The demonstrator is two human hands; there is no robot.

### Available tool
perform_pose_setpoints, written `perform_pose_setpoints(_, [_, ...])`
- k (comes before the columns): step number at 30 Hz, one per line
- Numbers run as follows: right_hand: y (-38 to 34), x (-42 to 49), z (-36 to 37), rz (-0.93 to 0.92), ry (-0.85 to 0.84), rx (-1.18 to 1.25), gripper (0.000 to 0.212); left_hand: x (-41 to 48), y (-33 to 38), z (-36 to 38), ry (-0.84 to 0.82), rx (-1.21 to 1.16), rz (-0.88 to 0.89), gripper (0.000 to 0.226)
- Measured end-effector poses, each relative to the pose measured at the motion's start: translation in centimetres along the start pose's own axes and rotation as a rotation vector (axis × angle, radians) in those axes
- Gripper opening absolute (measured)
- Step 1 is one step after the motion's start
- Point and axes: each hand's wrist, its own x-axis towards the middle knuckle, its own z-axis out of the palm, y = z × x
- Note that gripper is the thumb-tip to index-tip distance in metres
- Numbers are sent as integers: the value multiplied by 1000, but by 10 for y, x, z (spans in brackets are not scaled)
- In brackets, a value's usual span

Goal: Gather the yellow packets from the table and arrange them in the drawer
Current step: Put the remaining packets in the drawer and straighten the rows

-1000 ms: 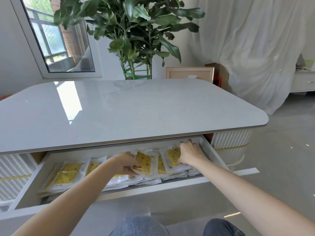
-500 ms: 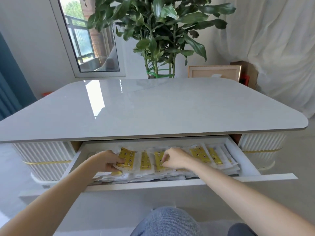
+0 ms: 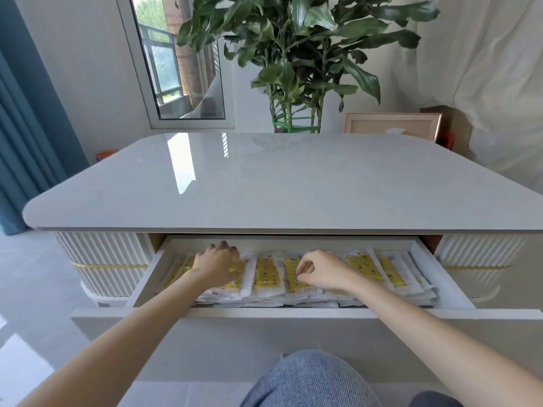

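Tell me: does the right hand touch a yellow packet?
Touching. The head view shows the right hand pinching a yellow packet with curled fingertips.

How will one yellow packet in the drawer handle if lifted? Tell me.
Probably floppy: the yellow packets are thin film pouches. Likely light, since the right hand pinches one with fingertips. Possibly slippery, as they lie overlapped in the drawer.

We count one table [image 3: 279, 186] and one open drawer [image 3: 293, 312] under the table. Seven yellow packets [image 3: 266, 273] show on top, with more stacked beneath that we can't count. Two hands down there, left hand [image 3: 219, 264] and right hand [image 3: 323, 271]. Behind the table we have one potted plant [image 3: 296, 54], one picture frame [image 3: 390, 126] and one window [image 3: 182, 69].
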Motion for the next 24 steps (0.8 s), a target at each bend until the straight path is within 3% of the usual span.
perform_pose_setpoints(4, [-1, -11, 0, -27, 12, 19, 15, -5, 8, 0, -262, -26, 111, 42])
perform_pose_setpoints(8, [1, -28, -6, -47, 69, 65, 13, -22, 22, -23, -229, -117, 96, 44])
perform_pose_setpoints(14, [3, -64, -7, -129, 342, 43, 15, -75, 28, -36, 253, -373, 124, 29])
perform_pose_setpoints(18, [7, -83, 10, -177, 577, -2, 17, -99, 35, -22, 619, -337, 119, 29])
perform_pose_setpoints(20, [11, -90, 16, -243, 688, -59, 20, -108, 31, -9, 706, -289, 193, 37])
perform_pose_setpoints(24, [26, -87, 20, -547, 863, -256, 33, -115, 14, 0, 758, -98, 432, 52])
